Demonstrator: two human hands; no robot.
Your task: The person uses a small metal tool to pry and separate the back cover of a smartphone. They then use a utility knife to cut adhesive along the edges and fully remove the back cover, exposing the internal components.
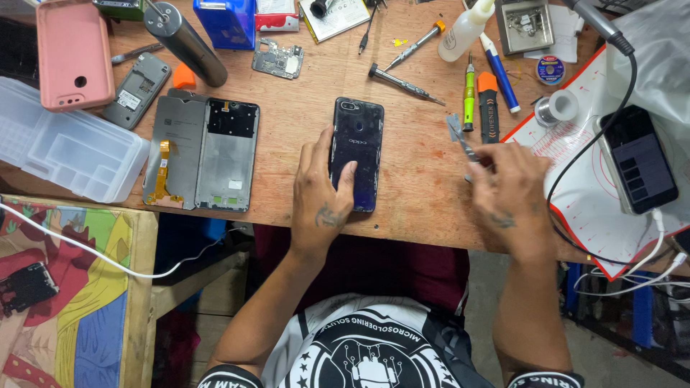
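Far left of the wooden bench (287, 208): clear plastic organiser box (68, 147), with a pink phone case (72, 54) above it and a small grey phone back (136, 90) beside that. Next, an opened phone frame (203, 154) lying flat, its gold flex cable at the lower left. A dark metal cylinder (185, 43) lies tilted above it, with a small circuit board (277, 60) to its right. Centre: black phone (357, 153), back side up, lying flat near the front edge of the bench. Left hand (321, 194) rests on the phone's left edge, fingers spread, thumb pressed on the back cover; not gripping it. Above and to the right, two loose screwdrivers (406, 84), then a green-handled tool (468, 93) and an orange-capped tool (488, 108) side by side. Right hand (507, 190), well apart from the phone, is closed around thin metal tweezers (463, 144), tip pointing up and left. Far right: a second phone (638, 159) with a white cable plugged in, on a white-and-red mat (575, 194).
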